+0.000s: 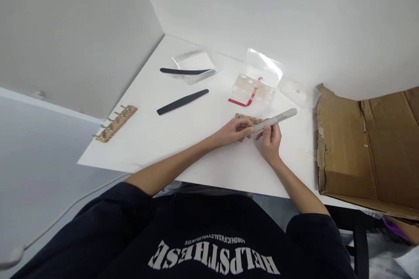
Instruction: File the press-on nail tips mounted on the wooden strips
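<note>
My right hand [271, 138] is closed around a long grey nail file [278, 118], which slants up to the right. My left hand [236, 132] rests on the white table [170, 139], its fingers curled on a small wooden strip [249, 118] with round studs; its thumb touches the file's lower end. The file's tip lies over that strip.
A second studded wooden strip [115, 123] sits at the table's left edge. Two black files [182, 101] [185, 71] lie further back, near clear plastic boxes [253, 86] with a red strip. An open cardboard box [366, 144] stands at the right. Walls enclose the back corner.
</note>
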Motion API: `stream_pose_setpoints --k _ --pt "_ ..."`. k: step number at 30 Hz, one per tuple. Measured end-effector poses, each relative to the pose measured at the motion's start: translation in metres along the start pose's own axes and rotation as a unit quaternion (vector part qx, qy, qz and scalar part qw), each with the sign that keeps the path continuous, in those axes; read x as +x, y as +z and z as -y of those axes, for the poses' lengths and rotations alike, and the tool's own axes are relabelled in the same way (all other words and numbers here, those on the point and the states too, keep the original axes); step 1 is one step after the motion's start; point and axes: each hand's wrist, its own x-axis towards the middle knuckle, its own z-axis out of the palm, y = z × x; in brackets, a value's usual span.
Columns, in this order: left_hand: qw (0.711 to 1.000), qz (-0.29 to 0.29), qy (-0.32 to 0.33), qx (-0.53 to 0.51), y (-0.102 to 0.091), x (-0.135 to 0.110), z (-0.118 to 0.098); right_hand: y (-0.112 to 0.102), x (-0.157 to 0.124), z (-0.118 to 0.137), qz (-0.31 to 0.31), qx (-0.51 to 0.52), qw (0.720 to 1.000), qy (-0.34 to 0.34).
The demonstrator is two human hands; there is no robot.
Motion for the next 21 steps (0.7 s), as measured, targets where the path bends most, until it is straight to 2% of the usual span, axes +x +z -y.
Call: stream_pose_setpoints --k 14,18,21 --pt "0.999 0.029 0.03 0.004 -0.0025 0.0009 0.0066 0.0005 -0.0001 0.0 0.012 0.022 0.999 0.021" --pt "0.999 0.008 0.019 0.037 -0.0004 -0.0006 0.0052 0.0011 0.0012 0.0022 0.008 0.036 0.999 0.024" --pt "0.998 -0.034 0.012 0.059 0.0019 -0.0018 0.0004 0.0014 0.0011 0.0051 -0.003 0.057 0.998 0.036"
